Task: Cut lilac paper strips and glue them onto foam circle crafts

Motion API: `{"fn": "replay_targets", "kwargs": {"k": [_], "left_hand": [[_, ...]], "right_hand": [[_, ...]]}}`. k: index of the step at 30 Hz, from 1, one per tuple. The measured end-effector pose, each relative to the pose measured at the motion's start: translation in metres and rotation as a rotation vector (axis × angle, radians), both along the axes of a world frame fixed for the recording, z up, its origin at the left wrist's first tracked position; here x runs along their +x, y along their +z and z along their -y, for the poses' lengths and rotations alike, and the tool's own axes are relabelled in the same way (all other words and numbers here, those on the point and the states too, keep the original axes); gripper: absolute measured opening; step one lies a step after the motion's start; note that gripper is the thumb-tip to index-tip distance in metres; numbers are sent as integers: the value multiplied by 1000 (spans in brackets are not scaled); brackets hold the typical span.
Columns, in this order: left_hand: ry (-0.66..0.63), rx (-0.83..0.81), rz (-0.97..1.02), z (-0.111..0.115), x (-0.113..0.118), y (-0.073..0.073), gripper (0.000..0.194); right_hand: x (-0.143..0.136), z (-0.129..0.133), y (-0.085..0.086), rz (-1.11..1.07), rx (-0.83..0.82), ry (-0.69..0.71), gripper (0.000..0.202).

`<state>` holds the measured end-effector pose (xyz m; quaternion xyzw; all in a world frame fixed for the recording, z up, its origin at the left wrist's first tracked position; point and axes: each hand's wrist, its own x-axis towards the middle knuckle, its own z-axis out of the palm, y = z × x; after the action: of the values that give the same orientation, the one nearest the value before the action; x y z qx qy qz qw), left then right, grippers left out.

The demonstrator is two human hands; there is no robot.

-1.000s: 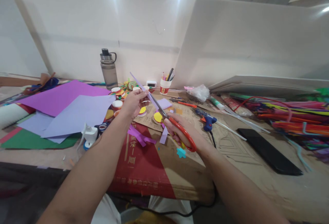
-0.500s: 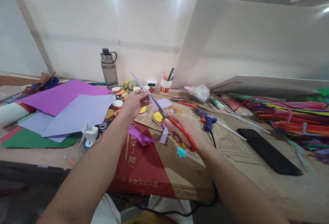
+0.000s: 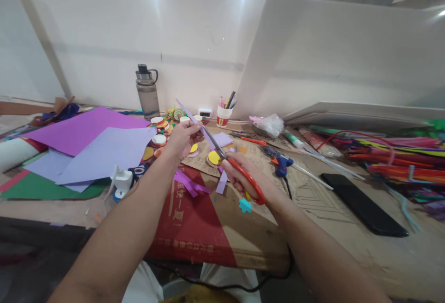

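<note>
Above the middle of the table, my left hand (image 3: 183,140) is closed on a narrow lilac paper strip (image 3: 185,110), whose far end sticks out up and to the left. My right hand (image 3: 239,175) grips scissors (image 3: 245,176) by their red handle. The blades reach up and left along the strip, with the tip close to my left fingertips. Whether the blades are parted is hard to make out. Beneath my hands lie purple paper strips (image 3: 189,184), a short lilac strip (image 3: 221,183), yellow discs (image 3: 214,157) and a turquoise flower-shaped piece (image 3: 245,205).
Purple (image 3: 88,129) and lilac sheets (image 3: 111,152) spread at left beside a white plug (image 3: 123,180). Behind stand a water bottle (image 3: 148,94) and a paper cup of pens (image 3: 224,116). A glue gun (image 3: 283,165), black phone (image 3: 363,205) and pipe cleaners (image 3: 399,154) lie right.
Almost nothing differs. Both hands, the strip and the scissors hold nearly the same place, with only a very slight shift.
</note>
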<state>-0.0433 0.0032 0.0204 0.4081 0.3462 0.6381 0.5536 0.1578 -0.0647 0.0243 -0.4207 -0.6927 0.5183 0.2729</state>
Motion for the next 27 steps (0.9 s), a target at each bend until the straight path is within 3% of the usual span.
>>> {"fn": "replay_targets", "kwargs": {"k": [17, 21, 27], "left_hand": [[29, 3, 68, 4, -3, 7, 22], [65, 24, 84, 2, -4, 7, 18], [14, 19, 58, 1, -2, 4, 17]], "right_hand": [[0, 4, 6, 55, 10, 0, 33], [1, 1, 2, 43, 54, 26, 32], [4, -4, -6, 53, 111, 57, 28]]}}
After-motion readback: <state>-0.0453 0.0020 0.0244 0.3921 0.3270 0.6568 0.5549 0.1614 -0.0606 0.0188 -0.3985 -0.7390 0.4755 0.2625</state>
